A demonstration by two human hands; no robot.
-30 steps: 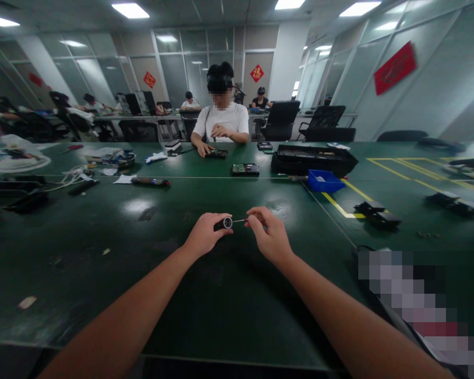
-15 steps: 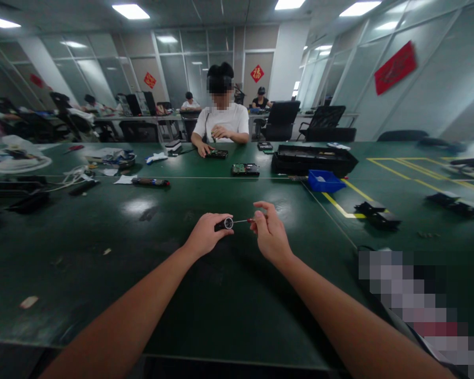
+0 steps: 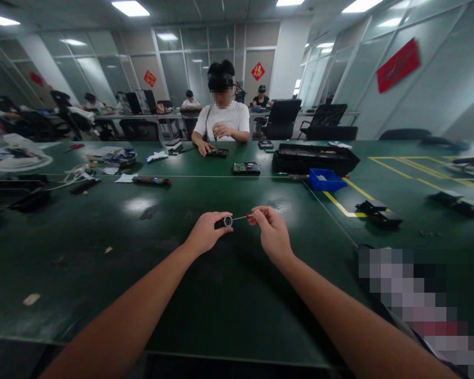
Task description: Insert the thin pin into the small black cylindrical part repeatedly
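Between the thumb and fingers of my left hand (image 3: 206,234) is a short black cylinder (image 3: 221,223), its round silver-rimmed end turned toward the right. It looks like a small flashlight, though most of it is hidden by the hand. My right hand (image 3: 273,231) pinches a screwdriver (image 3: 240,218) by its small red handle. The thin metal shaft points left, and its tip reaches the cylinder's rimmed end; whether it touches a screw is too small to tell. Both hands are held over the green table (image 3: 221,316).
Ahead lie an opened device with a green circuit board (image 3: 246,168), a long black tray (image 3: 316,158) and a blue bin (image 3: 326,180). Black blocks (image 3: 378,213) sit at right, an electric screwdriver (image 3: 151,180) at left. Opposite, a co-worker (image 3: 221,121) handles another device.
The fingers of my right hand have curled in closer around the screwdriver handle. The left hand and cylinder stay nearly in place.
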